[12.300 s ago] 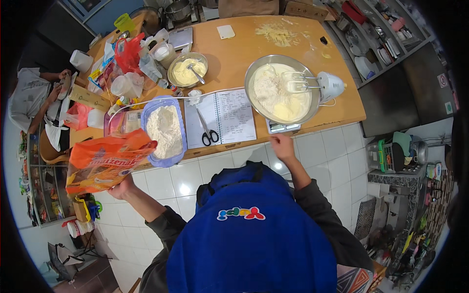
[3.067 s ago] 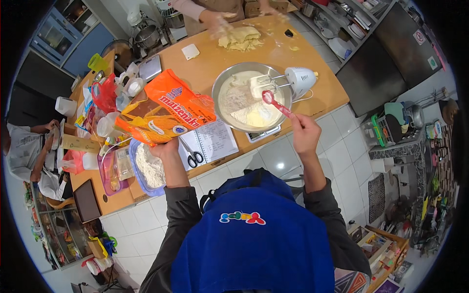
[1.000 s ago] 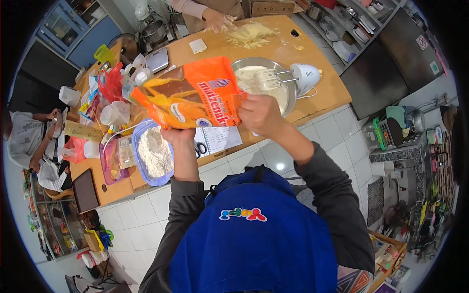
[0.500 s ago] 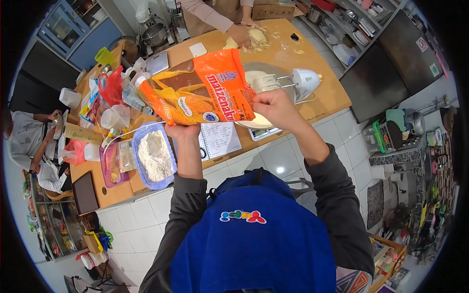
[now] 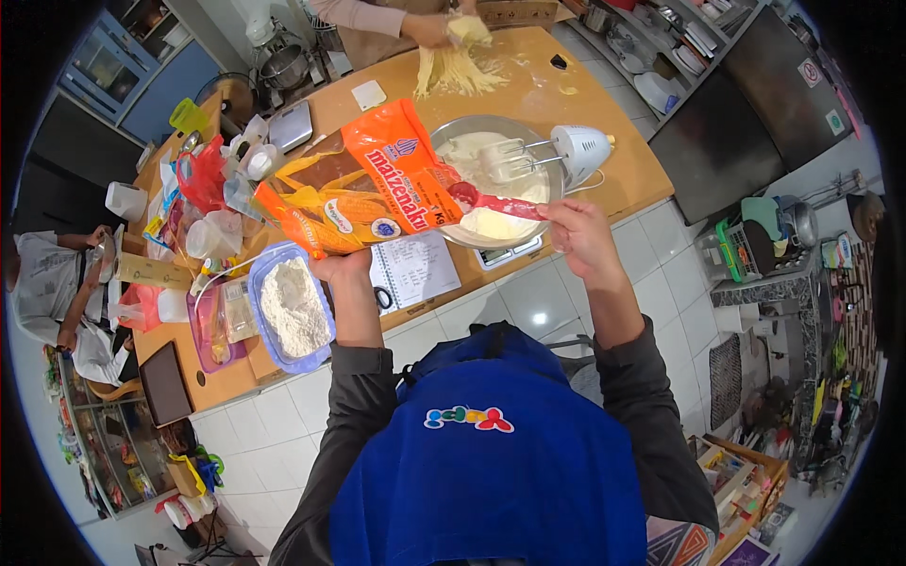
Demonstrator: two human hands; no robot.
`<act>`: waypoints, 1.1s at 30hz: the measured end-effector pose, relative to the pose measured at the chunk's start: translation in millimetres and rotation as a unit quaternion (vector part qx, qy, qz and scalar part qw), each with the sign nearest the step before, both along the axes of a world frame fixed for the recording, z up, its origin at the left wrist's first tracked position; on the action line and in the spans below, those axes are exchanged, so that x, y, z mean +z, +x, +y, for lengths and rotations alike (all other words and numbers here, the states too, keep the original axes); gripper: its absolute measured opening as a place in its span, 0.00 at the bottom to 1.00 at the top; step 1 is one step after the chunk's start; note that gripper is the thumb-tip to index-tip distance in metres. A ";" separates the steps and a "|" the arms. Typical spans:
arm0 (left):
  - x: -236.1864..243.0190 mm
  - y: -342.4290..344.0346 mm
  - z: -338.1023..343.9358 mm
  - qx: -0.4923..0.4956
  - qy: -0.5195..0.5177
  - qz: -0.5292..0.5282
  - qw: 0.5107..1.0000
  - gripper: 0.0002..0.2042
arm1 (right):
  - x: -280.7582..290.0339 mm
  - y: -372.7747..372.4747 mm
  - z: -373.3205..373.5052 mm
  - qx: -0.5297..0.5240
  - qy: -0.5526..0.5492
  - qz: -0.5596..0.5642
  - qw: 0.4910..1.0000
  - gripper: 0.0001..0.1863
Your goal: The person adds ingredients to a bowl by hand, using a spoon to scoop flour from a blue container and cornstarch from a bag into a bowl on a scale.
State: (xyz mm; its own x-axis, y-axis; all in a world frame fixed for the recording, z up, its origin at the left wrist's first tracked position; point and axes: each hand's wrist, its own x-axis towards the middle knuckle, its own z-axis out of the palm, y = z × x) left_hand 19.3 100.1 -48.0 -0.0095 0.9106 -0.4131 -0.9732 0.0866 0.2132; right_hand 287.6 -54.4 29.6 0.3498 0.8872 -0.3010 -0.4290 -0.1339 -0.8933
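Observation:
My left hand [image 5: 343,271] grips the lower edge of a large orange cornstarch bag [image 5: 354,184] with corn cobs pictured on it. The bag tilts, its mouth side facing right. In my right hand [image 5: 583,236] is the handle of a red measuring spoon [image 5: 510,206], pinched between thumb and fingers. The spoon's bowl end lies at the bag's right edge, above a metal mixing bowl [image 5: 451,128] holding pale creamy batter [image 5: 477,156]. A white hand mixer [image 5: 581,154] rests over the bowl's right side, its coated beaters in the batter. Part of the bowl is hidden behind the bag.
The bowl stands on a kitchen scale [image 5: 510,254] near the table edge. Left of it are a handwritten notebook [image 5: 415,274] and a purple tub of flour [image 5: 327,325]. Bags and containers crowd the table's left. Across it, a co-worker's hand [image 5: 429,30] lifts stringy dough [image 5: 458,71].
My right hand has drawn back to the right from the bag, and the red spoon now shows. The bag has shifted slightly left. Across the table, the co-worker's dough is raised and stretched.

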 end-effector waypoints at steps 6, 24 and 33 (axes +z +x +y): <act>-8.8 -11.7 3.8 0.016 0.000 -0.001 1.000 0.25 | -12.1 16.4 -14.8 -0.051 -0.012 -0.002 0.999 0.05; -5.3 -18.0 2.1 0.027 -0.002 0.022 0.999 0.25 | -54.9 10.2 -25.6 -0.072 0.149 -0.834 0.527 0.03; 0.5 -19.0 -0.8 0.028 -0.006 0.011 1.000 0.26 | -56.9 11.9 -35.2 -0.113 0.195 -0.819 0.527 0.03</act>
